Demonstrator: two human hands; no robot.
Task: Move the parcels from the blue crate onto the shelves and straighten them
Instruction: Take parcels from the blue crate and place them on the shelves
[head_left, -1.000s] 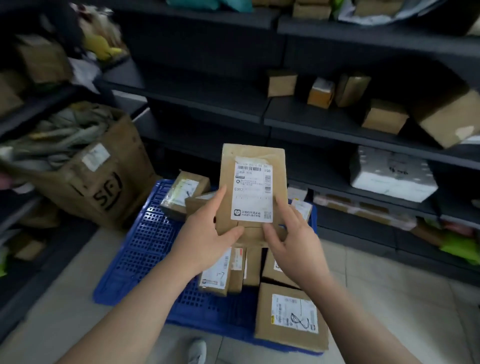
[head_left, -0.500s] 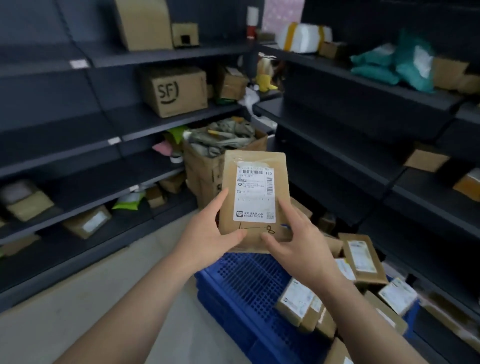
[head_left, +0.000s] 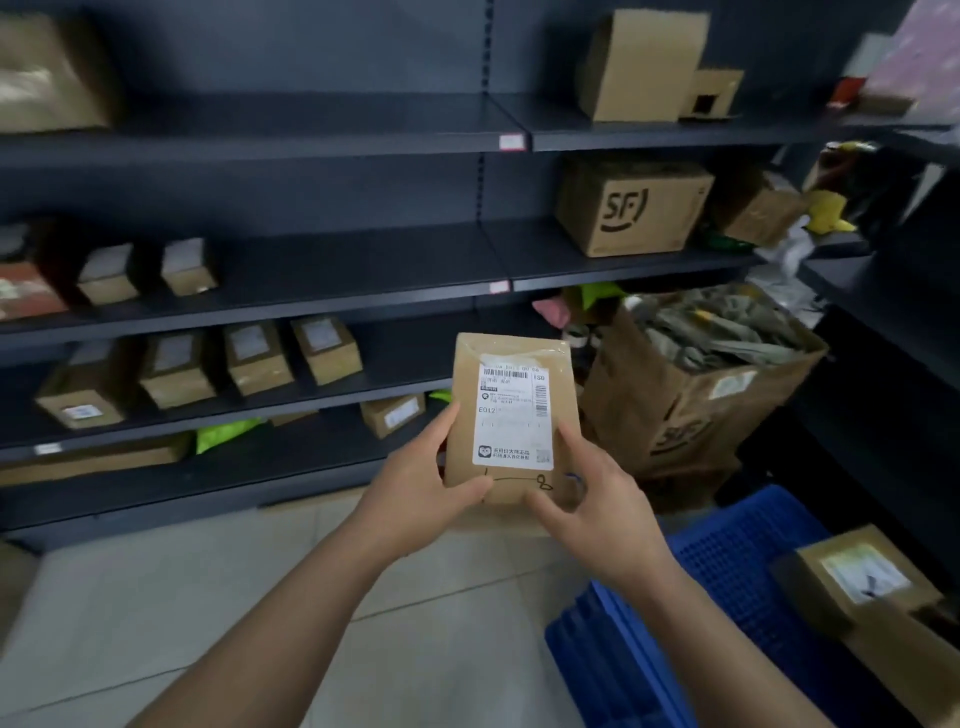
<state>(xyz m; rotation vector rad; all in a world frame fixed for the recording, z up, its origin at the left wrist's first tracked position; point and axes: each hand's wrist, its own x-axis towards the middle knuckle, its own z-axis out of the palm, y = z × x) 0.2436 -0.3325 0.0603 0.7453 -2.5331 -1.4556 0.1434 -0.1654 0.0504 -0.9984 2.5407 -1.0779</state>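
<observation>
Turning: the view has swung left across half a second, from the aisle end with the crate below to the long dark metal shelving unit (head_left: 311, 306) now square ahead (the crate has slid to the near right corner).
Parcel: the flat brown paper parcel with a white shipping label (head_left: 514, 415) is upright, label toward the camera, in the air before the lower shelves and apart from them, as it was a second ago.
Left hand: the left hand (head_left: 415, 488) pinches the parcel's lower left edge, thumb on the front.
Right hand: the right hand (head_left: 592, 499) pinches the lower right corner, thumb across the front, fingers behind.
Meaning: judged from the turn, this parcel is out of the crate and a shelf spot is being sought; placing and squaring it remain.
Crate: one blue perforated plastic crate (head_left: 727, 561), near right, with one labelled brown cardboard box (head_left: 857, 577) visible by it.
Shelf row: four small brown boxes (head_left: 249, 358) stand in a row on the third shelf, left.
Shelf above: two small boxes (head_left: 145, 270) on the shelf above (further items at the far left edge are too blurred to count).
Large cartons: one printed brown carton (head_left: 634, 208) on the right, one open carton of grey-green bags (head_left: 701, 384) on the floor.
</observation>
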